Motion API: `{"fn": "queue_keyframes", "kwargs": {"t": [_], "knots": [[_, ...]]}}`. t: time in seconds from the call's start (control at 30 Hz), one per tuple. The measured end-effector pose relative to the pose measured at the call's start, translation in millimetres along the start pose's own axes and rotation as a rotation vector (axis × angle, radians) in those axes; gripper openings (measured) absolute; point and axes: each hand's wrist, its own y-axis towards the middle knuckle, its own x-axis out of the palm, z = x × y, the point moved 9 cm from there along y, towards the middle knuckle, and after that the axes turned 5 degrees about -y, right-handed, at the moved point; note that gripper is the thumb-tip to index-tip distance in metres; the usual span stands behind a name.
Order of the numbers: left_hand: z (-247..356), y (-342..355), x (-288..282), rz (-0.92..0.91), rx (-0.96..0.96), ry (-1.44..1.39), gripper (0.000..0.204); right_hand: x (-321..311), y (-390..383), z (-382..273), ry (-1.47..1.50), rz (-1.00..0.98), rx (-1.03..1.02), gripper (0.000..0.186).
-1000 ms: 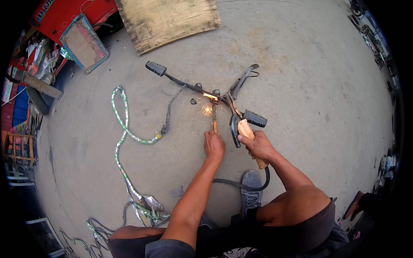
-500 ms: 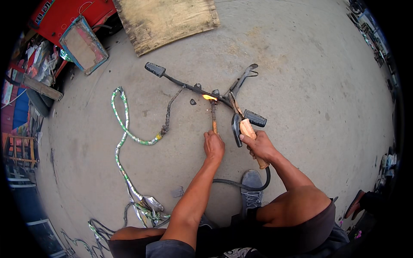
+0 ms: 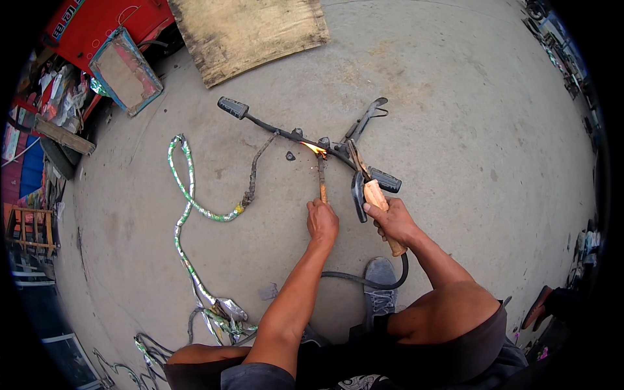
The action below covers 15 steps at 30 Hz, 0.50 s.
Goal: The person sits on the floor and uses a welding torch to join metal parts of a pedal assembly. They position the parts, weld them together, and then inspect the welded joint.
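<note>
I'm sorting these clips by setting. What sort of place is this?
Probably an outdoor roadside welding or repair spot. Work happens on a bare grey concrete ground, where a flame burns at a dark metal handlebar frame. A worn wooden board and piled clutter edge it.

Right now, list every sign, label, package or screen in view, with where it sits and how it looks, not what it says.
Red panel: top left corner, red with pale lettering, partly cut off.
Framed board: on the ground below the red panel, rectangular, tan face, blue-green frame, tilted.
Packages: far left edge, small colourful wrappers, too blurred to tell apart.
No screens in view.
</note>
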Motion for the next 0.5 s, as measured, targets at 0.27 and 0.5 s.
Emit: {"fn": "queue_keyframes", "kwargs": {"t": [0.27,0.5], "knots": [[-1.6,0.4,0.0,0.000,0.003,0.002,0.024,-2.8,-2.7,-3.2,0.039,0.023,-0.025,0.046],[-1.5,0.4,0.7,-0.006,-0.002,0.001,0.024,-0.3,-2.4,-2.1,0.035,-0.009,-0.016,0.038]]}}
